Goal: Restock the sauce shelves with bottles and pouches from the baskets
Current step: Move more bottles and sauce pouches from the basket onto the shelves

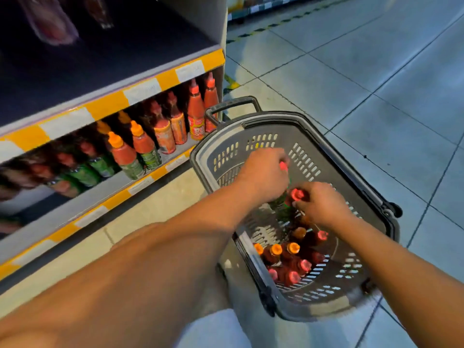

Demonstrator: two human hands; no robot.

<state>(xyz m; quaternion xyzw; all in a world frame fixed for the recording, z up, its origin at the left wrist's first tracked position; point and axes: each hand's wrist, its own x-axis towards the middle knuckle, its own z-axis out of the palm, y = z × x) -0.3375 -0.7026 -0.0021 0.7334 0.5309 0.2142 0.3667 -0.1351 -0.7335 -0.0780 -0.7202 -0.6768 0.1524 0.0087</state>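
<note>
A grey plastic basket (253, 136) stands on the floor beside the shelf. Several sauce bottles with red and orange caps (291, 257) lie in its near end. My left hand (263, 174) reaches into the basket and grips a bottle whose red cap (283, 166) pokes out past my fingers. Just right of it, my right hand (321, 204) pinches the neck of a green-labelled bottle with a red cap (297, 194). Rows of sauce bottles (140, 146) fill the low shelf at left.
The shelf edges carry yellow and white strips (140, 90). The shelf above the bottles looks dark, with pouches (50, 21) hanging blurred at top left. Tiled floor (376, 84) stretches to the right. The basket's handle (233, 104) stands up near the shelf end.
</note>
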